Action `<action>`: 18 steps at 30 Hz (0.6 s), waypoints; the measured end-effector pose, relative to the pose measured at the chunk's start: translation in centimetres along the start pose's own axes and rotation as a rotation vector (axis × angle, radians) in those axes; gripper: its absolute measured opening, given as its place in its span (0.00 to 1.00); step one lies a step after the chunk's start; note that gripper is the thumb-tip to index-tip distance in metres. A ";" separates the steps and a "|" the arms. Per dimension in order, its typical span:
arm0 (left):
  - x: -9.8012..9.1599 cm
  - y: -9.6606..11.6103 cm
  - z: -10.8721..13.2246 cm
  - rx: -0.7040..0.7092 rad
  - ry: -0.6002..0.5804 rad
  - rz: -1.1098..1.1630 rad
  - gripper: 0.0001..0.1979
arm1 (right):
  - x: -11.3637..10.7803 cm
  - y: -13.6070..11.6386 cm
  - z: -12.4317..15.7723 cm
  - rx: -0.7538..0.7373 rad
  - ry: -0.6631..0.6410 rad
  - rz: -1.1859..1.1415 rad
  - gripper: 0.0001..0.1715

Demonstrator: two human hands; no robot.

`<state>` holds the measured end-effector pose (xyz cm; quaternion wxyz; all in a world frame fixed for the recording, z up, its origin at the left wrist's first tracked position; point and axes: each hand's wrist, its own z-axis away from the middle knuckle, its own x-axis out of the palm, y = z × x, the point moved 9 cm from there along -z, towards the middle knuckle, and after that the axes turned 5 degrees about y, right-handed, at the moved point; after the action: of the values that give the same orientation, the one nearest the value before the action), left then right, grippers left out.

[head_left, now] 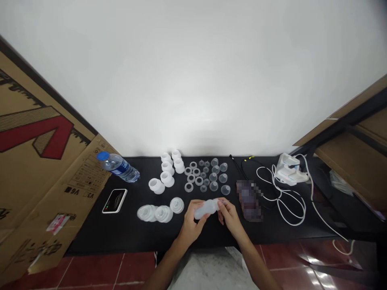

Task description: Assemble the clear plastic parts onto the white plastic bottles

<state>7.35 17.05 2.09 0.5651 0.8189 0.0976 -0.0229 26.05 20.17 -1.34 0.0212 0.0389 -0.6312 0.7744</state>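
Translucent plastic piece is held at lower centre of frame, over the black table. Left hand grasps its body and right hand pinches its end. This appears to be a fitting step, and seating calls for square alignment. Small rings lie just beyond.

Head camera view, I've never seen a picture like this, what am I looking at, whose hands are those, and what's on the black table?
The camera sits on a person's head, looking down at their own bare hands. The left hand and right hand hold a translucent plastic piece above a black table. On it lie white cups, clear rings and caps, translucent domes, a water bottle, a white-edged device and a white charger with cables. A cardboard box stands left.
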 end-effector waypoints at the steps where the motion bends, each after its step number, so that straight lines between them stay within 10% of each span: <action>1: 0.0 0.0 0.0 -0.012 0.003 -0.003 0.13 | -0.1 0.0 -0.1 -0.001 0.011 0.011 0.35; 8: 0.3 -1.0 0.0 -0.214 -0.063 -0.035 0.19 | 0.2 -1.8 -0.1 -0.030 -0.025 -0.047 0.36; 18: 1.1 -0.3 -0.5 -0.160 -0.201 0.021 0.20 | 1.0 -2.7 -0.2 -0.034 -0.071 -0.015 0.31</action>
<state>8.36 17.72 1.86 0.6356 0.7659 0.0335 -0.0909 25.30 20.93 1.32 0.0050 0.0706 -0.6443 0.7615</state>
